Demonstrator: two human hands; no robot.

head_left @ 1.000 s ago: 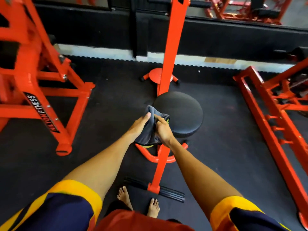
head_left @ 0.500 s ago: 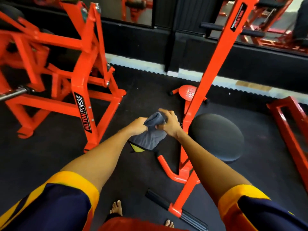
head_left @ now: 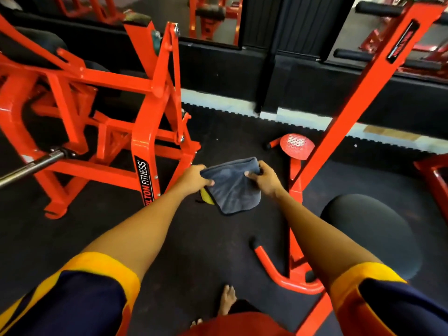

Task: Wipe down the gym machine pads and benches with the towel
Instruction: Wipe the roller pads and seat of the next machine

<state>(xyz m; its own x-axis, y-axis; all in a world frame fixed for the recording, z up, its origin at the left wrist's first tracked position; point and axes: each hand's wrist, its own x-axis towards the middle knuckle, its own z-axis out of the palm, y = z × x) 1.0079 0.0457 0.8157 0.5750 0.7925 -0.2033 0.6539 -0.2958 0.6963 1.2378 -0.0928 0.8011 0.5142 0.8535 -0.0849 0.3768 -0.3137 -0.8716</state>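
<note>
- The grey towel hangs spread in the air above the black floor, held by its top corners.
- The left hand pinches its left corner; the right hand pinches its right corner.
- A round black seat pad sits lower right, well apart from the towel.
- An orange machine frame stands to the left.

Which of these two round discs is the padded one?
The big black disc at lower right; the smaller red disc farther off looks like bare metal.
</note>
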